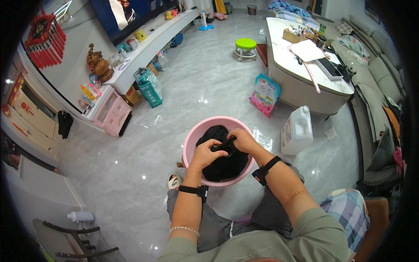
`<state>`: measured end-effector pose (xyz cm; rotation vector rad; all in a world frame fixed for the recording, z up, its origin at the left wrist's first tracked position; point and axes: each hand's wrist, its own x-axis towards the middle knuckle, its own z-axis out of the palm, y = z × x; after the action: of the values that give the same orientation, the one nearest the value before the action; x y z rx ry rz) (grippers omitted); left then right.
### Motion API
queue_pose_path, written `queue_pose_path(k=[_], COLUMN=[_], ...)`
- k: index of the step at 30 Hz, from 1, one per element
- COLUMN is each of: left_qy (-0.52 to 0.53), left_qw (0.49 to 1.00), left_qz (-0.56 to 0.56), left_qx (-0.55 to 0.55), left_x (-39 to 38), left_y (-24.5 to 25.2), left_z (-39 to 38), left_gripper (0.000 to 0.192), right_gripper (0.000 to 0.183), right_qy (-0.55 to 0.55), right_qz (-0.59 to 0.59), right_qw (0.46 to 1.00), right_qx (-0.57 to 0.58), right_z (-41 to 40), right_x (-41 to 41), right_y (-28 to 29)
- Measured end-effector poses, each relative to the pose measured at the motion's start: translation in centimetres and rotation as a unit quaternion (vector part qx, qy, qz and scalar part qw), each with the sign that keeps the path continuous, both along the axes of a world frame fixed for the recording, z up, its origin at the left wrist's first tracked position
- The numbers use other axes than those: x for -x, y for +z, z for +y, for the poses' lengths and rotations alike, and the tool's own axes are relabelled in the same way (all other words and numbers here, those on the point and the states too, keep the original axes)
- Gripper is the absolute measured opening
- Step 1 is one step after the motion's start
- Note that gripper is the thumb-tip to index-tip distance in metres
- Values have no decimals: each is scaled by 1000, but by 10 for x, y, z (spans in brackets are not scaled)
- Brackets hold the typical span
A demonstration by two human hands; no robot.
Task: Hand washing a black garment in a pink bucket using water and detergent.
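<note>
Between my knees stands a round pink plastic basin (pixel 189 144) with black cloth (pixel 226 168) heaped inside. My left hand (pixel 207 153) grips a raised part of the black cloth over the basin, thumb and fingers curved around it. Just to its right, my right hand (pixel 243 140) pinches another edge of the same dark fabric, which is stretched between the two hands. Whether the raised part is a separate piece from the heap cannot be told.
A white plastic jug (pixel 296 132) and a blue-and-pink bag (pixel 265 95) stand right of the basin, near a white-topped table (pixel 281 42). A green-topped stool (pixel 245 44) is farther off. A teal bag (pixel 150 90) and a pink cabinet (pixel 113 114) are at the left.
</note>
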<state>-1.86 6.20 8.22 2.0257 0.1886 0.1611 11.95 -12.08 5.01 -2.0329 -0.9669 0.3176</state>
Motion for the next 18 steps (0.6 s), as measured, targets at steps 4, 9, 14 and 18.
queue_pose_path(k=[4, 9, 14, 18], left_qy=[72, 171, 11, -41], left_qw=[995, 985, 999, 996], left_qz=[13, -8, 20, 75], left_qx=[65, 34, 44, -39], left_x=[-11, -15, -11, -1], left_y=[-8, -15, 2, 8], left_z=[14, 10, -5, 3], left_gripper=[25, 25, 33, 44], right_gripper=[59, 86, 33, 30], right_qy=[71, 147, -85, -166], right_qz=[-84, 44, -50, 59], right_qw=[990, 988, 994, 984], right_qx=[83, -19, 55, -13], right_z=[0, 9, -6, 4], right_x=[16, 47, 5, 0], right_y=[8, 29, 3, 25])
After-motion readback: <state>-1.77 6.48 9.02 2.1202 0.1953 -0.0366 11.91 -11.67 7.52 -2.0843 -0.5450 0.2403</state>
